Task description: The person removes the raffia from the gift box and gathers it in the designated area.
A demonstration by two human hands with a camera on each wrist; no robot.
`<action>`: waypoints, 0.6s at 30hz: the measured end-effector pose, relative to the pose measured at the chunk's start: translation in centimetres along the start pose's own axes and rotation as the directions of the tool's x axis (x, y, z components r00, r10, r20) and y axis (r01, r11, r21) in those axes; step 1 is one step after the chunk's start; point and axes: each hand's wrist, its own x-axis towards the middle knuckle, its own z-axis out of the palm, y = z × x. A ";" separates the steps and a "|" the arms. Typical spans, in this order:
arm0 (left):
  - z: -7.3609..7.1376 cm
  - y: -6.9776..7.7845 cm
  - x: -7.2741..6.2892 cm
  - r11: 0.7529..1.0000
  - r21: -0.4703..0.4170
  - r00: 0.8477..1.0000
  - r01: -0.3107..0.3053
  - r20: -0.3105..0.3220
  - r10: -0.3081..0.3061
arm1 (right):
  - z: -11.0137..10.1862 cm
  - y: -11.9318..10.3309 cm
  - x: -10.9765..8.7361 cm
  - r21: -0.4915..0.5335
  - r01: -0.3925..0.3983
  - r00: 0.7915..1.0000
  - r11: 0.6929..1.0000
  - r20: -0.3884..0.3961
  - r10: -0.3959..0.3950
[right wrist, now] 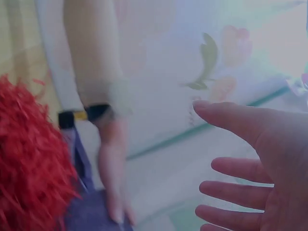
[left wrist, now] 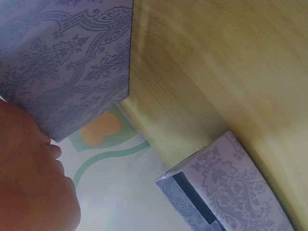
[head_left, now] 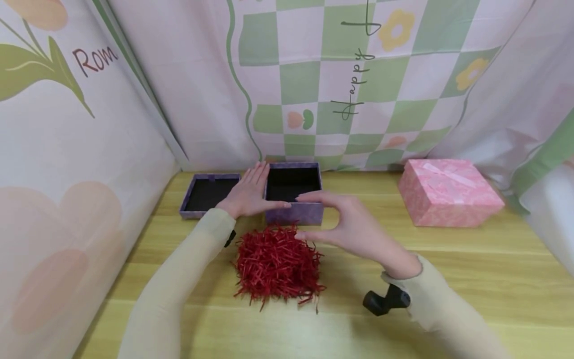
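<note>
pink gift box (head_left: pixel 448 192): closed, ribbon bow on its lid, on the table, well apart to the right of the left hand (head_left: pixel 248 195) grip.
purple lid (head_left: pixel 208 194): patterned sides, dark inside, open side up, just left of the grip; seen too in the left wrist view.
table (head_left: pixel 448 289): light wood grain, under the grip.
checked backdrop (head_left: pixel 314 75): green and white, flowers, "happy" lettering, hangs behind the grip.
side cloth (head_left: pixel 67 159): tulip print, left of the grip.

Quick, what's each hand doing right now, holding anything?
Left hand: open, fingers straight, resting flat on the left edge of the purple box.
Right hand: open, holding nothing, hovering above the red paper shreds.
</note>
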 end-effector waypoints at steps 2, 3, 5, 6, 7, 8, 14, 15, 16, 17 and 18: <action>0.0 0.1 0.0 1.000 -0.012 1.000 0.004 -0.003 -0.004 | -1.4 0.4 -0.5 -0.027 -0.066 0.997 0.997 -0.043 0.065; 0.0 0.1 0.0 1.000 -0.014 1.000 0.001 -0.006 -0.002 | -2.1 0.7 -0.8 -0.030 -0.099 0.993 0.995 -0.064 0.096; -0.1 0.2 0.0 1.000 -0.024 1.000 -0.004 -0.010 0.004 | -3.6 1.2 -1.4 -0.025 -0.173 0.980 0.985 -0.107 0.169; -0.1 0.2 0.0 0.999 -0.031 1.000 -0.007 -0.013 0.007 | -4.4 1.6 -1.8 -0.026 -0.208 0.970 0.978 -0.131 0.203; -0.2 0.2 -0.1 0.999 -0.037 1.000 -0.013 -0.021 0.012 | -5.1 2.0 -2.1 -0.011 -0.236 0.960 0.972 -0.155 0.231; -0.3 0.3 -0.1 0.999 -0.046 0.999 -0.018 -0.031 0.017 | -5.9 2.3 -2.5 0.006 -0.267 0.949 0.964 -0.172 0.264; -2.1 2.0 -0.1 0.974 -0.210 0.987 -0.086 -0.148 0.055 | -10.6 5.9 -5.7 0.012 -0.421 0.864 0.907 -0.300 0.404; -2.5 2.7 -0.1 0.962 -0.249 0.983 -0.110 -0.172 0.068 | -11.5 6.6 -6.3 0.009 -0.439 0.847 0.898 -0.329 0.417; -2.8 3.4 0.0 0.950 -0.284 0.978 -0.134 -0.191 0.081 | -12.3 7.2 -7.0 0.023 -0.460 0.827 0.888 -0.352 0.438; -3.0 4.4 0.0 0.937 -0.311 0.973 -0.158 -0.208 0.095 | -13.2 7.7 -7.6 0.041 -0.478 0.809 0.877 -0.367 0.459; -3.3 5.4 0.1 0.924 -0.338 0.970 -0.178 -0.219 0.106 | -14.0 8.2 -8.3 0.063 -0.497 0.788 0.865 -0.385 0.481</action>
